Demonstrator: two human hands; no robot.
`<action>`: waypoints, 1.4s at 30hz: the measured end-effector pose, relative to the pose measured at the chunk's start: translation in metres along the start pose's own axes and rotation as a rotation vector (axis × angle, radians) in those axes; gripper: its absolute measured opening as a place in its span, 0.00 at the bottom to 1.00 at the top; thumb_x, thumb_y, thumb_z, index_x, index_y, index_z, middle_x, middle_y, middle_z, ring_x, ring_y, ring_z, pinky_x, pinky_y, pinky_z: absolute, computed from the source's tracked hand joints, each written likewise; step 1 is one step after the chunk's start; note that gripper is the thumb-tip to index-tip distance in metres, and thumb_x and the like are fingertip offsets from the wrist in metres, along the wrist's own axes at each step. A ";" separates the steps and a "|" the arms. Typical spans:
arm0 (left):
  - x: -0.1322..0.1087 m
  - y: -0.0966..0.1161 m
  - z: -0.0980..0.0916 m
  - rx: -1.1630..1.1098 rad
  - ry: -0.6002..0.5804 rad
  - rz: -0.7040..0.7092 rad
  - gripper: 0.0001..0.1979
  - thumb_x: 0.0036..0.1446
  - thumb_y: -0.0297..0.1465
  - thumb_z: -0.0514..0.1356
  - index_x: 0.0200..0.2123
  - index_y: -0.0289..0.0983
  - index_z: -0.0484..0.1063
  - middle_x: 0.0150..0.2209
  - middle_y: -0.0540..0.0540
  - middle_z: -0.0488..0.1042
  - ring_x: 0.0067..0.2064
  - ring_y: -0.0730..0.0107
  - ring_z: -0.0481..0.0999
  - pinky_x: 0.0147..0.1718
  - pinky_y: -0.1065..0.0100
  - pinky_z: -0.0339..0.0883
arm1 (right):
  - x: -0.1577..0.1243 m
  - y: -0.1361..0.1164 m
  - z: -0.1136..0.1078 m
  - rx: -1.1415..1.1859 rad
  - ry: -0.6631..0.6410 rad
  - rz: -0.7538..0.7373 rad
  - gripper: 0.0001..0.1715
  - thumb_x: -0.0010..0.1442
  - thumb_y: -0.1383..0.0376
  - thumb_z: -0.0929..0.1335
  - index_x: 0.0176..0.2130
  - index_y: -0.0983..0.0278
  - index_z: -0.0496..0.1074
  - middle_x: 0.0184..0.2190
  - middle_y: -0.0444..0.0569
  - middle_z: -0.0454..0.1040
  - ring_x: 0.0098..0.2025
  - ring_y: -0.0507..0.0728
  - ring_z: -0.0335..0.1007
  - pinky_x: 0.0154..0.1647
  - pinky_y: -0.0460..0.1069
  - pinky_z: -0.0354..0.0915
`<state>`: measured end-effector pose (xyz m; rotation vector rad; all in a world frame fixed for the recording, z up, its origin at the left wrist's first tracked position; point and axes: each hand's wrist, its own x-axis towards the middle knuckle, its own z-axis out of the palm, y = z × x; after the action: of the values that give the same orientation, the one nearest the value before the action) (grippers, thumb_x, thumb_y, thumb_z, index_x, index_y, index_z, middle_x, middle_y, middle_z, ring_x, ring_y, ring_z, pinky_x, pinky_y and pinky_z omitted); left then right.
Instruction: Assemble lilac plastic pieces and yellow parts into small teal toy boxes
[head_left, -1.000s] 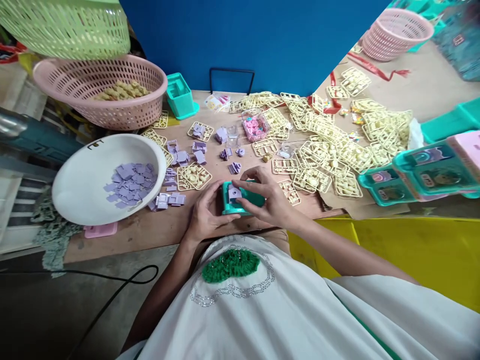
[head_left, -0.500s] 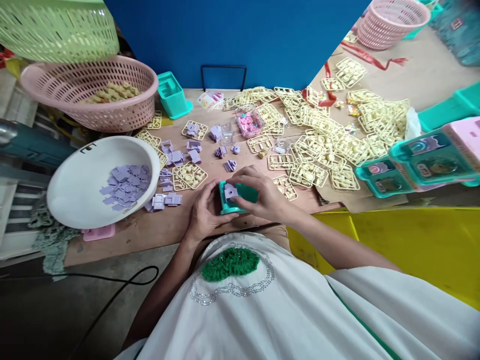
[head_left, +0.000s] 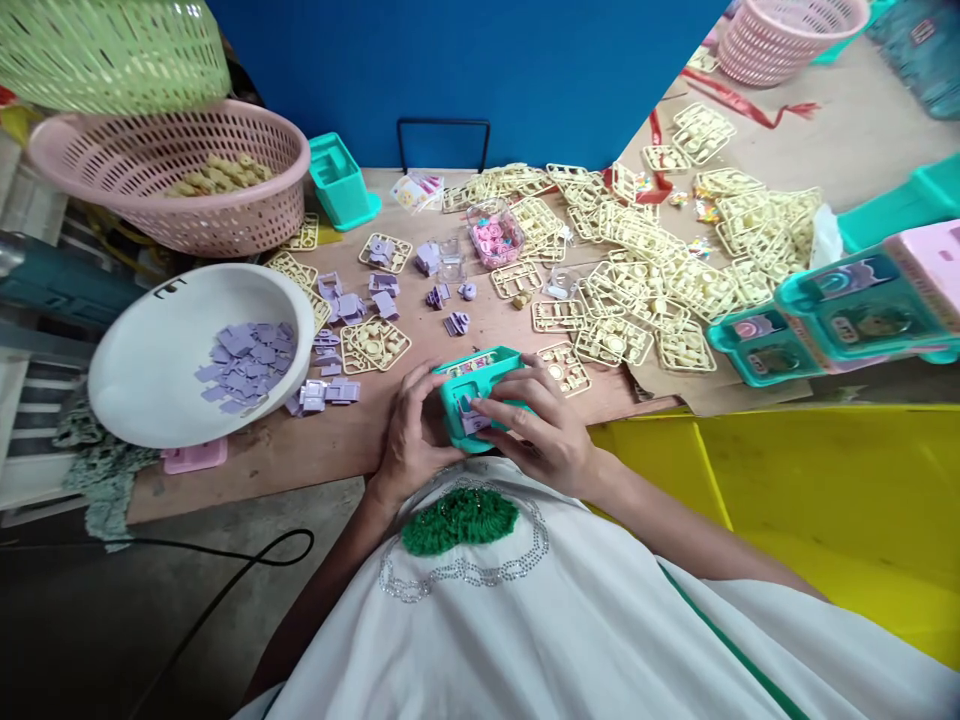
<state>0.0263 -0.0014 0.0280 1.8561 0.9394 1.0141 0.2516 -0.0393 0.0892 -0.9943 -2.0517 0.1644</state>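
A teal plastic toy housing [head_left: 484,370] is held close to my body at the table's front edge. My left hand [head_left: 411,435] is closed around its left side. The fingers of my right hand [head_left: 544,425] press on a small purple plastic part [head_left: 472,418] at the housing's near opening; the part looks tilted, and my fingertips hide some of it. On the table beyond lie loose purple pieces [head_left: 457,323] and a clear box of pink parts [head_left: 495,235].
At left stand a white bowl [head_left: 150,380] of purple pieces and a pink basket [head_left: 187,215]. Cream part frames [head_left: 637,270] cover the table's right side. Assembled teal toys [head_left: 847,300] sit far right. A blue panel [head_left: 480,70] rises behind, and a teal housing [head_left: 341,185] stands near it.
The teal housing has come nearer my body and tipped, so its patterned upper side shows. My right fingers have shifted lower with the purple part, which is now more tilted.
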 end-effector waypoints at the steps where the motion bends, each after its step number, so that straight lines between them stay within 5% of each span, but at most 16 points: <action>1: -0.001 0.002 0.000 -0.011 -0.009 0.015 0.44 0.51 0.37 0.80 0.66 0.48 0.62 0.71 0.35 0.66 0.75 0.46 0.66 0.69 0.44 0.70 | -0.005 -0.002 0.001 0.000 0.008 0.005 0.30 0.70 0.68 0.71 0.68 0.56 0.69 0.47 0.54 0.79 0.50 0.64 0.76 0.61 0.71 0.71; 7: -0.002 0.023 -0.006 -0.289 -0.112 -0.071 0.39 0.57 0.51 0.74 0.64 0.46 0.62 0.74 0.33 0.60 0.75 0.43 0.65 0.70 0.45 0.69 | -0.023 -0.007 0.010 0.035 0.088 0.046 0.33 0.68 0.68 0.73 0.69 0.55 0.69 0.46 0.53 0.81 0.49 0.64 0.79 0.64 0.73 0.71; 11: 0.009 0.041 -0.019 -0.269 -0.165 -0.133 0.20 0.72 0.37 0.62 0.64 0.48 0.65 0.67 0.39 0.68 0.69 0.55 0.73 0.68 0.52 0.71 | -0.027 -0.007 0.012 0.054 0.109 0.059 0.30 0.68 0.68 0.73 0.66 0.53 0.72 0.46 0.52 0.82 0.49 0.64 0.80 0.62 0.73 0.71; 17: 0.025 0.056 -0.037 0.001 -0.291 -0.029 0.20 0.66 0.33 0.67 0.60 0.46 0.72 0.59 0.42 0.73 0.67 0.54 0.73 0.69 0.53 0.70 | -0.025 -0.008 0.010 0.017 0.132 0.047 0.23 0.69 0.66 0.74 0.61 0.57 0.74 0.44 0.52 0.82 0.47 0.62 0.81 0.59 0.70 0.75; 27: 0.018 0.054 -0.015 0.128 -0.146 0.153 0.11 0.67 0.35 0.68 0.51 0.43 0.76 0.59 0.42 0.74 0.63 0.56 0.78 0.70 0.47 0.69 | -0.025 -0.009 0.009 0.132 0.190 0.128 0.19 0.67 0.69 0.76 0.56 0.59 0.76 0.41 0.51 0.82 0.45 0.62 0.80 0.50 0.63 0.77; 37: 0.017 0.048 -0.009 0.045 -0.075 -0.011 0.08 0.69 0.37 0.66 0.48 0.42 0.78 0.57 0.41 0.76 0.61 0.56 0.79 0.61 0.55 0.76 | -0.016 -0.003 0.015 0.165 0.142 0.226 0.07 0.70 0.64 0.73 0.49 0.58 0.79 0.40 0.51 0.80 0.45 0.63 0.76 0.49 0.64 0.72; 42: 0.014 0.044 -0.006 0.006 -0.027 -0.031 0.09 0.68 0.36 0.67 0.50 0.44 0.78 0.58 0.42 0.74 0.62 0.59 0.77 0.60 0.59 0.75 | -0.021 0.001 0.010 0.142 0.248 0.276 0.17 0.69 0.60 0.75 0.56 0.56 0.79 0.51 0.56 0.77 0.53 0.64 0.76 0.56 0.64 0.73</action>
<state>0.0369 -0.0052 0.0733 1.8505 0.9525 0.9661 0.2520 -0.0510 0.0695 -1.1443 -1.6516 0.3101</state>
